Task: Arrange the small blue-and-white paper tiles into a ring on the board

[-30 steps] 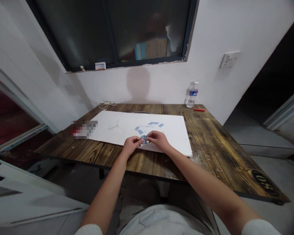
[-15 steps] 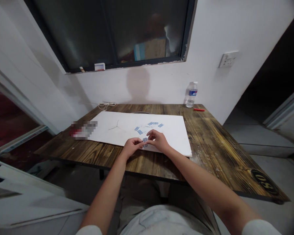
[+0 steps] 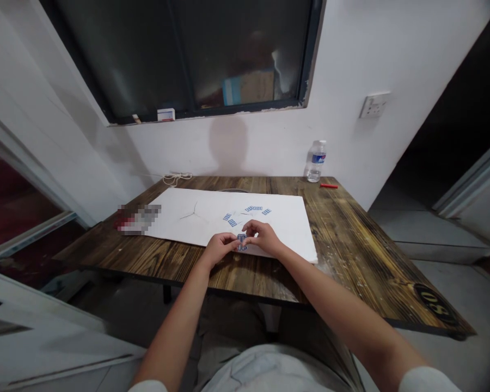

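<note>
Between my hands, over the near edge of a white board (image 3: 281, 239), is a small cluster of blue-grey slotted pieces (image 3: 242, 241), too small to make out in detail. My left hand (image 3: 219, 250) pinches its left side between thumb and fingers. On the right side, my right hand (image 3: 263, 238) has thumb and index finger curled together against it, and its fingertips partly cover it. Several similar blue striped rectangular pieces (image 3: 254, 208) lie in a loose arc on the board beyond my hands.
The board lies on a dark wooden table (image 3: 351, 267). Thin dark lines (image 3: 194, 214) mark its left part. A blurred-out item (image 3: 141, 219) is at the left end. At the back are a white cord (image 3: 177, 177), a water bottle (image 3: 316, 162) and a red pen-like stick (image 3: 329, 186).
My hands stay at the blue-grey pieces with only slight finger movement; the right fingertips have shifted a little to the right. The whole view has tilted slightly.
</note>
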The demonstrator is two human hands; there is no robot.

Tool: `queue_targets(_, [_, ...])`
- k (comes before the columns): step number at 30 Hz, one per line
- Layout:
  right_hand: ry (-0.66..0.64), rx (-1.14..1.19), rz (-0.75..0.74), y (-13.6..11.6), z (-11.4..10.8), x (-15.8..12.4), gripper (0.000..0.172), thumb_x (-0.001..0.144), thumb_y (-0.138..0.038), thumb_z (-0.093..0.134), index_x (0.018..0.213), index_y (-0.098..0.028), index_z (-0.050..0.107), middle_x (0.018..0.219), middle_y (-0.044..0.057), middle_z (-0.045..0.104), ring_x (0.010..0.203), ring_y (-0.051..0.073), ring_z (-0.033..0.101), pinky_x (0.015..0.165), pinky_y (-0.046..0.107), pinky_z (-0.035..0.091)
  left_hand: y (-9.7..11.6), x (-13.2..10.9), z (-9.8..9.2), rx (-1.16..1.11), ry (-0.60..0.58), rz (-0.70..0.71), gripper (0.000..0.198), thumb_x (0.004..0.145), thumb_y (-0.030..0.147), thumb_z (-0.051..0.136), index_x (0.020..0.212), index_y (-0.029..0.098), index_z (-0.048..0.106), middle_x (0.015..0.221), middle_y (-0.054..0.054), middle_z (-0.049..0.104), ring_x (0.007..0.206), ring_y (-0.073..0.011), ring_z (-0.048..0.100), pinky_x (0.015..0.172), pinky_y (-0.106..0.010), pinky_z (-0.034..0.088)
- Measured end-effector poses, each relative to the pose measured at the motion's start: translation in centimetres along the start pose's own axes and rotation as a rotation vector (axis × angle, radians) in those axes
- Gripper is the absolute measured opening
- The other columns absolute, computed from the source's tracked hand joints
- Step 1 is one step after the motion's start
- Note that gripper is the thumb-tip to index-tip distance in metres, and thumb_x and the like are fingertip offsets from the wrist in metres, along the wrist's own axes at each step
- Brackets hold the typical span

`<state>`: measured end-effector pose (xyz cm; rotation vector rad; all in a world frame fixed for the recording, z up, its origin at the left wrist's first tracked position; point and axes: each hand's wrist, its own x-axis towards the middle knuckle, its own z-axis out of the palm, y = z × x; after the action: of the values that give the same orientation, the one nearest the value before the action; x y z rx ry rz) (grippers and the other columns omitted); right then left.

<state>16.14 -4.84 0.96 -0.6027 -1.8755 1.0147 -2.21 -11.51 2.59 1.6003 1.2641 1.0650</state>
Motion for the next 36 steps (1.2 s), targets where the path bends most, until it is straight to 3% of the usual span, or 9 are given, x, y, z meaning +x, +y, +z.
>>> queue_targets(2, [0.058, 0.029, 0.023, -0.2, -0.4, 0.2, 0.033, 0.073, -0.050, 0.069, 0.085, -0.020, 0.061, 0.064, -0.002, 0.061, 0.061, 0.014, 0.057, 0.062, 0.027, 0.046, -0.3, 0.1, 0.0, 0.009, 0.033, 0.010, 0.031, 0.071, 0.048, 0.070, 0.073, 0.017, 0.069, 0.066, -0.002, 0.064, 0.063, -0.0156, 0.058, 0.065, -0.026, 0.046])
queue_targets(5, [0.261, 0.012, 0.084, -0.1, -1.5, 0.7, 0.031, 0.084, -0.050, 0.054, 0.079, -0.020, 0.060, 0.065, 0.001, 0.063, 0.066, 0.016, 0.059, 0.068, 0.029, 0.047, -0.7, 0.4, -0.1, 0.013, 0.132, 0.007, 0.031, 0.070, 0.048, 0.070, 0.073, 0.017, 0.069, 0.063, -0.001, 0.064, 0.059, -0.0145, 0.057, 0.061, -0.025, 0.045])
queue_targets(7, [0.394, -0.087, 0.132, 0.3, -2.4, 0.9, 0.032, 0.086, -0.048, 0.050, 0.078, -0.019, 0.061, 0.071, 0.003, 0.066, 0.073, 0.018, 0.061, 0.073, 0.031, 0.047, -0.9, 0.6, -0.1, 0.012, 0.213, -0.007, 0.033, 0.068, 0.049, 0.070, 0.072, 0.017, 0.069, 0.061, -0.001, 0.064, 0.058, -0.0143, 0.057, 0.058, -0.025, 0.044])
queue_targets(9, [0.438, -0.223, 0.179, 1.0, -3.3, 1.0, 0.029, 0.087, -0.045, 0.049, 0.085, -0.019, 0.063, 0.082, 0.005, 0.069, 0.081, 0.020, 0.062, 0.077, 0.033, 0.047, -1.0, 0.7, -0.2, 0.001, 0.296, -0.037, 0.035, 0.066, 0.051, 0.071, 0.072, 0.017, 0.069, 0.059, -0.001, 0.063, 0.057, -0.0141, 0.057, 0.056, -0.024, 0.044])
queue_targets(13, [0.265, -0.581, 0.175, 2.4, -4.1, 0.7, 0.027, 0.087, -0.032, 0.055, 0.109, -0.019, 0.064, 0.107, 0.009, 0.066, 0.105, 0.022, 0.057, 0.089, 0.034, 0.043, -1.1, 1.0, -0.5, -0.050, 0.424, -0.105, 0.040, 0.061, 0.053, 0.073, 0.073, 0.015, 0.069, 0.055, -0.001, 0.062, 0.052, -0.0130, 0.055, 0.048, -0.022, 0.041])
queue_targets(18, [-0.033, -0.867, 0.174, 2.2, -3.6, 0.3, 0.028, 0.089, -0.025, 0.053, 0.114, -0.019, 0.064, 0.106, 0.010, 0.066, 0.101, 0.020, 0.058, 0.086, 0.027, 0.040, -1.4, 1.2, -0.7, -0.119, 0.468, -0.135, 0.044, 0.056, 0.054, 0.076, 0.074, 0.014, 0.069, 0.056, -0.001, 0.062, 0.052, -0.0114, 0.055, 0.047, -0.020, 0.040])
queue_targets(25, [-0.122, -1.033, 0.150, 1.2, -3.4, 0.7, 0.026, 0.087, -0.020, 0.053, 0.109, -0.018, 0.068, 0.095, 0.011, 0.069, 0.090, 0.022, 0.061, 0.076, 0.027, 0.040, -2.5, 1.6, -0.8, -0.104, 0.490, -0.100, 0.042, 0.056, 0.053, 0.076, 0.071, 0.014, 0.069, 0.065, -0.002, 0.066, 0.058, -0.0117, 0.057, 0.054, -0.022, 0.045])
queue_targets(31, [-0.226, -1.107, 0.065, 1.1, -3.0, 1.1, 0.026, 0.088, -0.014, 0.050, 0.108, -0.014, 0.067, 0.092, 0.012, 0.071, 0.095, 0.024, 0.060, 0.078, 0.028, 0.040, -3.1, 1.7, -0.9, 0.035, 0.425, -0.077, 0.036, 0.064, 0.050, 0.072, 0.073, 0.016, 0.070, 0.068, -0.002, 0.067, 0.061, -0.0131, 0.059, 0.056, -0.022, 0.044])
queue_targets(36, [-0.290, -1.169, 0.091, 0.6, -2.7, 1.3, 0.025, 0.090, -0.014, 0.049, 0.109, -0.011, 0.065, 0.095, 0.013, 0.070, 0.095, 0.023, 0.059, 0.079, 0.028, 0.038, -2.7, 1.9, -0.6, 0.131, 0.417, -0.089, 0.033, 0.067, 0.048, 0.068, 0.074, 0.016, 0.071, 0.070, -0.003, 0.069, 0.065, -0.0162, 0.062, 0.058, -0.024, 0.045])
